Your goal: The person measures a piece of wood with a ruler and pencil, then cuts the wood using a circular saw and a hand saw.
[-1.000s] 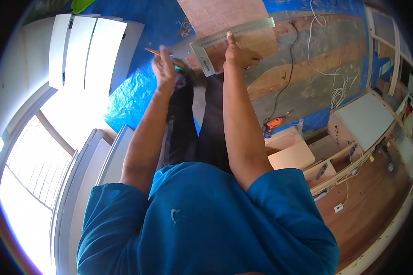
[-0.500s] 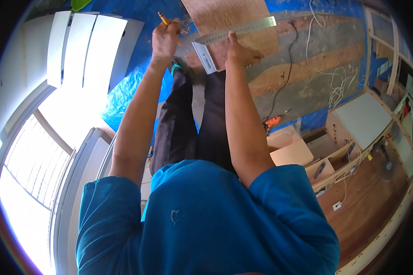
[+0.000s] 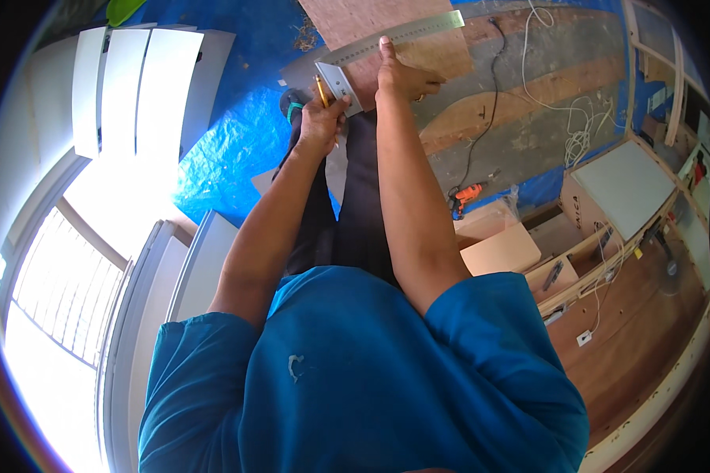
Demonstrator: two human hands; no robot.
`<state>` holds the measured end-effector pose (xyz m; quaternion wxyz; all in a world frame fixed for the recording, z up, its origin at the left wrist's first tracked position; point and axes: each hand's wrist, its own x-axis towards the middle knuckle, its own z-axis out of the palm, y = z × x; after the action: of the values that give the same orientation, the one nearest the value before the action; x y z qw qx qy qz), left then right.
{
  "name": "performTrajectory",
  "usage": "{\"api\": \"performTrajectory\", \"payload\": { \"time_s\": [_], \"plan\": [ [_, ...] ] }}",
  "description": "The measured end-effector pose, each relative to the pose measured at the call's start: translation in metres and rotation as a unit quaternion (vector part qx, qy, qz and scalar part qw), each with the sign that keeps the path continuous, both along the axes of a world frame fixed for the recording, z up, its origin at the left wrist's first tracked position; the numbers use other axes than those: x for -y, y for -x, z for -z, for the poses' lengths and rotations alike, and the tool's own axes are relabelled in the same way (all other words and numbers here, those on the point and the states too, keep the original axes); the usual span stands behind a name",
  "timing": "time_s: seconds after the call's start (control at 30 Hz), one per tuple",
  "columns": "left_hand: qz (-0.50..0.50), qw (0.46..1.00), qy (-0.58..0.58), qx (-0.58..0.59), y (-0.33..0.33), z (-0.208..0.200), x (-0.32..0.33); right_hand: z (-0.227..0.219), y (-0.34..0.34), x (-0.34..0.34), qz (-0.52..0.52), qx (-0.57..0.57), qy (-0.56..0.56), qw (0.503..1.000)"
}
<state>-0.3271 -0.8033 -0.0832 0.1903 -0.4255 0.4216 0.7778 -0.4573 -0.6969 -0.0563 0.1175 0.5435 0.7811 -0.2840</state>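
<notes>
A try square lies on a brown plywood board point(image 3: 347, 17) at the top middle. Its graduated metal blade point(image 3: 426, 29) runs up to the right, and its pale stock point(image 3: 338, 85) sits along the board's left edge. My left hand point(image 3: 323, 124) is closed with a yellow pencil point(image 3: 321, 90) in it, its fingers at the lower end of the stock. My right hand point(image 3: 402, 80) has its thumb on the blade and its other fingers curled over the board, partly hidden.
Blue sheeting point(image 3: 241, 130) covers the floor at left, beside white panels point(image 3: 166, 87). An orange power drill point(image 3: 468, 194) lies right of my legs, near a cardboard box point(image 3: 501, 256). A white cable point(image 3: 577, 146) lies coiled farther right, and a wooden cabinet frame point(image 3: 584, 264) stands there.
My left hand has come down and right with the pencil, from above the sheeting to the square's stock. My right hand stays on the square; the view has shifted slightly.
</notes>
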Motion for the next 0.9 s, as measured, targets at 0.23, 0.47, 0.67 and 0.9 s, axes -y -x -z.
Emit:
{"api": "performTrajectory", "payload": {
  "time_s": [0.23,0.47,0.67,0.9],
  "plan": [
    [0.018,0.999,0.034,0.017,0.005,-0.002,-0.006,0.006,-0.003,-0.004,-0.015,-0.016,-0.013,1.000],
    [0.028,0.998,0.049,0.029,0.003,0.001,-0.004,-0.001,-0.001,-0.001,-0.042,0.015,-0.028,0.999],
    [0.010,0.999,0.036,0.021,0.005,0.001,-0.007,0.002,0.000,-0.005,-0.043,0.013,-0.020,0.999],
    [-0.015,0.999,0.036,0.025,0.005,0.001,-0.009,0.003,-0.004,-0.026,-0.091,0.037,-0.078,0.992]
  ]
}}
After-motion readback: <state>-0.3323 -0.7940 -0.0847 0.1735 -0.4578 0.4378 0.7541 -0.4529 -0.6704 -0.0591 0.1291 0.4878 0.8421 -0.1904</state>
